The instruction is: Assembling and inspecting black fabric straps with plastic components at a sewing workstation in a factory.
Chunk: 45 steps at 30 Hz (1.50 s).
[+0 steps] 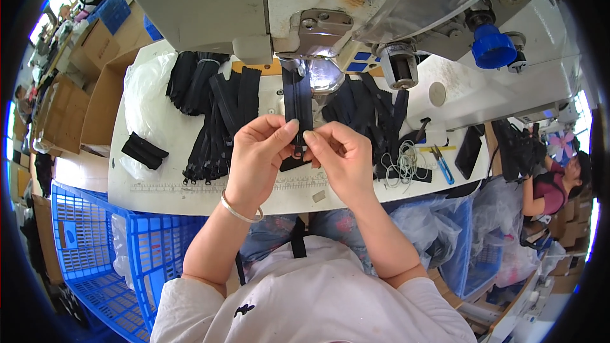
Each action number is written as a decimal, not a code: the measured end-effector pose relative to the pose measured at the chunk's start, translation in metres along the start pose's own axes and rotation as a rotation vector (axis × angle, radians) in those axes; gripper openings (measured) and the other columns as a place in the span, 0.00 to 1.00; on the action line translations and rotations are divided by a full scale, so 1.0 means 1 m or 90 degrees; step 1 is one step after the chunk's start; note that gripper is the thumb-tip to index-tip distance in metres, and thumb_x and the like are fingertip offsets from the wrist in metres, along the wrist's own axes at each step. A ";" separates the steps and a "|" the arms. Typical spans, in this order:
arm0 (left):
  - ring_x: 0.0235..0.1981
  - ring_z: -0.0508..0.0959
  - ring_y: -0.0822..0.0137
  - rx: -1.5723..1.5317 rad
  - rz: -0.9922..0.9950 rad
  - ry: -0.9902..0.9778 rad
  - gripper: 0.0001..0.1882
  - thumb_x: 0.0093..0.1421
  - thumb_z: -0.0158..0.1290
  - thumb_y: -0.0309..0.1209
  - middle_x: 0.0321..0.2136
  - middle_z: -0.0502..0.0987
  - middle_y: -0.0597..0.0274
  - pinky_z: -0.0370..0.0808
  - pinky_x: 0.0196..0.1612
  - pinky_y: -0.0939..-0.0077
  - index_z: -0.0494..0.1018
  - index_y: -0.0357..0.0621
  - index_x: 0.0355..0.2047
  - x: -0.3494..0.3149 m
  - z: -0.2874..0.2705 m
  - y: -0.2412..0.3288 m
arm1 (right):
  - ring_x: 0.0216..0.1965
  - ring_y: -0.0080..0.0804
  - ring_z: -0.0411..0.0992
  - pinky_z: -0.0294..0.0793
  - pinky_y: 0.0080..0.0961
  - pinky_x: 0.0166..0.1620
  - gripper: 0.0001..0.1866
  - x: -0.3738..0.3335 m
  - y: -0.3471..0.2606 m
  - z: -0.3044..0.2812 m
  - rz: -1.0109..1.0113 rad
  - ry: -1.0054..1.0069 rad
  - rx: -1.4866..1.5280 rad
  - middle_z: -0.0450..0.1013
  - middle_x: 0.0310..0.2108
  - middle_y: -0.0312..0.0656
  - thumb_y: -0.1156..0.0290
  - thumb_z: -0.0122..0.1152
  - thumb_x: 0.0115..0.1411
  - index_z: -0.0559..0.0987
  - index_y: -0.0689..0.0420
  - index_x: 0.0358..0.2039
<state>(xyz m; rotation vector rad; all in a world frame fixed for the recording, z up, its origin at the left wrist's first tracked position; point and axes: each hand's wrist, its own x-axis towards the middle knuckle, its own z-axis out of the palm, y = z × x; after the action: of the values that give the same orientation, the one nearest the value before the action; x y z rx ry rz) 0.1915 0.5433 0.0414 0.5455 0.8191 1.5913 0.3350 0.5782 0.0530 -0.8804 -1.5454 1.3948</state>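
A black zipper runs from under the head of a sewing machine toward me, its metal slider at the near end. My left hand pinches the left edge of its tape between thumb and fingers. On the opposite edge, my right hand is closed in a pinch, thumb close to the slider. A bright lamp lights the spot where the zipper passes beneath the machine. More black zippers lie in a bundle left of my hands, and another pile of black zippers lies to the right, partly hidden behind my right hand.
Right of my hands are a tangle of pale cord, blue-handled snips and a black phone. A folded black piece rests by a clear plastic bag. Blue crates flank me; a person sits at far right.
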 end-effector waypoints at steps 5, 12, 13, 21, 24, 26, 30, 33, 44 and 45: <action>0.23 0.73 0.79 0.036 0.023 -0.009 0.04 0.59 0.56 0.26 0.23 0.75 0.68 0.70 0.27 0.85 0.74 0.39 0.30 0.018 0.003 0.010 | 0.21 0.13 0.67 0.64 0.14 0.24 0.10 0.019 -0.004 0.002 -0.041 0.032 -0.042 0.71 0.17 0.33 0.70 0.60 0.60 0.76 0.63 0.26; 0.18 0.65 0.82 0.103 0.084 0.048 0.05 0.57 0.58 0.28 0.20 0.71 0.72 0.60 0.22 0.88 0.75 0.39 0.28 0.046 0.012 0.021 | 0.17 0.13 0.65 0.62 0.15 0.21 0.10 0.036 -0.010 0.003 -0.077 0.077 -0.107 0.70 0.14 0.34 0.71 0.60 0.59 0.77 0.64 0.26; 0.18 0.65 0.82 0.088 0.094 0.046 0.05 0.57 0.57 0.28 0.19 0.70 0.73 0.59 0.22 0.88 0.75 0.39 0.28 0.051 0.013 0.023 | 0.17 0.13 0.65 0.61 0.15 0.21 0.09 0.034 -0.008 0.001 -0.080 0.083 -0.119 0.70 0.14 0.34 0.71 0.60 0.59 0.77 0.64 0.26; 0.17 0.70 0.75 0.116 0.133 0.036 0.04 0.59 0.53 0.23 0.18 0.71 0.66 0.65 0.21 0.85 0.70 0.41 0.27 0.076 0.007 0.027 | 0.17 0.14 0.66 0.64 0.13 0.21 0.09 -0.034 0.038 -0.020 0.080 0.017 -0.083 0.71 0.16 0.35 0.72 0.57 0.60 0.79 0.64 0.27; 0.17 0.65 0.78 0.144 0.146 0.048 0.07 0.60 0.54 0.26 0.17 0.70 0.69 0.60 0.21 0.84 0.74 0.39 0.25 0.076 0.008 0.028 | 0.18 0.14 0.66 0.65 0.13 0.22 0.09 -0.046 0.047 -0.043 0.109 0.058 -0.073 0.71 0.17 0.35 0.73 0.55 0.61 0.79 0.64 0.28; 0.17 0.65 0.78 0.125 0.141 0.041 0.07 0.60 0.54 0.26 0.17 0.70 0.69 0.60 0.21 0.83 0.74 0.39 0.25 0.077 0.008 0.027 | 0.18 0.14 0.66 0.65 0.13 0.23 0.08 -0.039 0.047 -0.060 0.076 0.105 -0.102 0.72 0.18 0.35 0.74 0.53 0.62 0.79 0.63 0.30; 0.20 0.69 0.77 0.073 0.161 0.031 0.04 0.61 0.53 0.26 0.21 0.72 0.68 0.66 0.24 0.82 0.72 0.41 0.29 0.073 0.005 0.027 | 0.22 0.17 0.67 0.65 0.14 0.26 0.06 -0.015 0.047 -0.080 0.072 0.184 -0.259 0.72 0.23 0.35 0.73 0.55 0.61 0.78 0.61 0.34; 0.21 0.72 0.76 0.057 0.200 0.059 0.03 0.62 0.52 0.26 0.22 0.72 0.68 0.71 0.25 0.81 0.71 0.42 0.31 0.059 -0.003 0.030 | 0.30 0.26 0.69 0.68 0.20 0.33 0.10 -0.001 0.059 -0.083 -0.114 0.140 -0.573 0.71 0.31 0.37 0.72 0.59 0.57 0.78 0.57 0.41; 0.21 0.69 0.81 0.322 0.146 0.169 0.06 0.60 0.55 0.28 0.23 0.73 0.71 0.67 0.26 0.84 0.73 0.38 0.33 0.005 -0.038 0.028 | 0.36 0.37 0.70 0.68 0.33 0.41 0.13 0.026 0.061 -0.088 -0.151 0.045 -0.804 0.70 0.31 0.37 0.66 0.67 0.47 0.77 0.53 0.33; 0.21 0.67 0.81 0.441 0.165 0.202 0.08 0.58 0.57 0.28 0.23 0.73 0.71 0.65 0.26 0.85 0.73 0.35 0.33 0.005 -0.048 0.028 | 0.35 0.38 0.70 0.68 0.33 0.40 0.12 0.027 0.061 -0.090 -0.160 0.039 -0.791 0.70 0.30 0.38 0.66 0.68 0.47 0.76 0.54 0.31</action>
<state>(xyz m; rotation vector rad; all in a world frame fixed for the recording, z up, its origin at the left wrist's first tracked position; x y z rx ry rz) 0.1374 0.5372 0.0314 0.9287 1.6172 1.6298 0.4053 0.6462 -0.0025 -1.3109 -2.3507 0.0844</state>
